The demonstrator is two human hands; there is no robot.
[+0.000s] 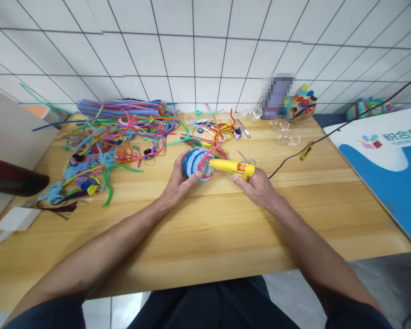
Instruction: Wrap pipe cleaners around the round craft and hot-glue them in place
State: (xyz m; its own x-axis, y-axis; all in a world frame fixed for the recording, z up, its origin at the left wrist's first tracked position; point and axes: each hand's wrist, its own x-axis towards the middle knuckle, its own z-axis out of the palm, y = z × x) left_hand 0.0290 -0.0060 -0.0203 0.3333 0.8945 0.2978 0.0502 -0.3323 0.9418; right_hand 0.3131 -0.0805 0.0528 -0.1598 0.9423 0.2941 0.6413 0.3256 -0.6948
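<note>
In my left hand (178, 180) is a round ball (193, 163) wound with rings of blue, light blue and lilac pipe cleaner; its right end shows a bare, see-through patch. A pink pipe cleaner (220, 149) curves around that patch, with one end sticking up. My right hand (258, 186) is closed around the grip of a yellow glue gun (231, 167). The gun points left, its nozzle at the bare patch; whether it touches cannot be made out. Just behind the gun lie scissors (247, 158), partly covered.
Loose pipe cleaners (99, 137) are heaped at the left, with a bundle (123, 108) behind them. Clear plastic half-spheres (289, 138) and a yellow cutter (307, 151) lie at the right. A black cord (303, 146) runs from the glue gun to the upper right. A white adapter (18, 219) sits far left.
</note>
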